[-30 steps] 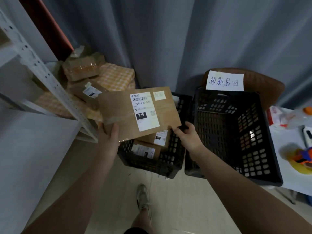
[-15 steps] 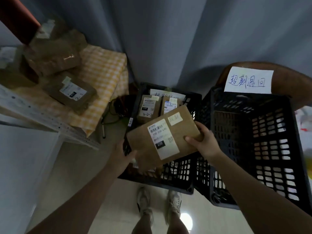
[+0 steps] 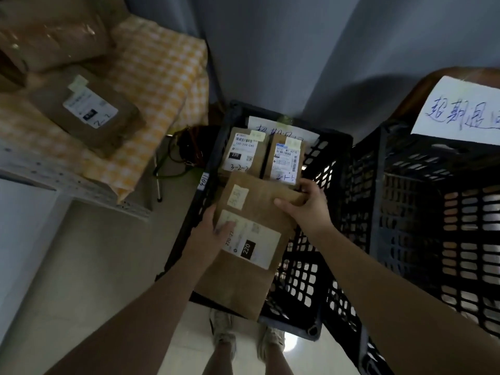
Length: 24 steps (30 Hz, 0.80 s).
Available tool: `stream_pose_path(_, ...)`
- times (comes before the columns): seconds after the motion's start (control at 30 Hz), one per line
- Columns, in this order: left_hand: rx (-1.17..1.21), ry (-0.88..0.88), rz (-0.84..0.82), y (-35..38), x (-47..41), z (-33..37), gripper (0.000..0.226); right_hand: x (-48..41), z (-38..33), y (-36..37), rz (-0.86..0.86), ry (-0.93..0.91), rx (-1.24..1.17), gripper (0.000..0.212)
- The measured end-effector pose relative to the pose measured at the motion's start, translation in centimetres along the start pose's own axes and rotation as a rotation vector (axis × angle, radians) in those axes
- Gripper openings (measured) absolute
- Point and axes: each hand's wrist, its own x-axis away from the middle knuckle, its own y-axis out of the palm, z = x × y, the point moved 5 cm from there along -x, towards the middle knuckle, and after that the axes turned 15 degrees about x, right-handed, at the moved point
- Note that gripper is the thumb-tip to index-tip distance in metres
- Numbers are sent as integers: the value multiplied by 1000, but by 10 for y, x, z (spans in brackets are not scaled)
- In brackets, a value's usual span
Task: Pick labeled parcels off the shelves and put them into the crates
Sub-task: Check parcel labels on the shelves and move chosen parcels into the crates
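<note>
Your left hand (image 3: 213, 231) grips the flat brown parcel (image 3: 243, 282) at its left edge, thumb pressed across the label (image 3: 257, 239) and hiding part of its print, fingers out of sight beneath. Your right hand (image 3: 308, 204) clamps the far corner, fingers curled over it. The parcel lies over the smaller black crate (image 3: 209, 185), covering its floor and near wall.

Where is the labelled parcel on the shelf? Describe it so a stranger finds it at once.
Start at the white metal shelf on the left, draped with a yellow checked cloth. On that cloth lies a flat brown cardboard parcel. Unlike the bulky, shiny tape-wrapped brown bundle behind it, it shows a white printed label with handwritten digits.
</note>
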Motion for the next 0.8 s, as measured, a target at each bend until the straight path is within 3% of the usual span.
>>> stream_pose_path(0.13,-132,73,161,8,-15,-18,65,-15,28,40,89,212,-122,78)
stream_pose_path(0.23,-359,174,233,20,-28,-23,57,-36,45,70,95,234,-105,70)
stream_pose_path(0.37,-545,200,260,28,-48,-33,66,-61,65,105,118,247,-117,66)
stream_pose_path(0.43,-703,189,177,32,-62,-47,72,-70,72,123,67,221,-64,64)
stream_pose_path(0.6,-1103,211,-253,67,-64,-90,92,-87,93,142,-96,107,131,45)
stream_pose_path(0.73,-1166,193,-221,75,-67,-97,104,-80,90,130,-209,35,25,41)
stream_pose_path(0.8,-1184,207,-193,74,-70,-98,107,-77,86,128,-236,-73,158,46)
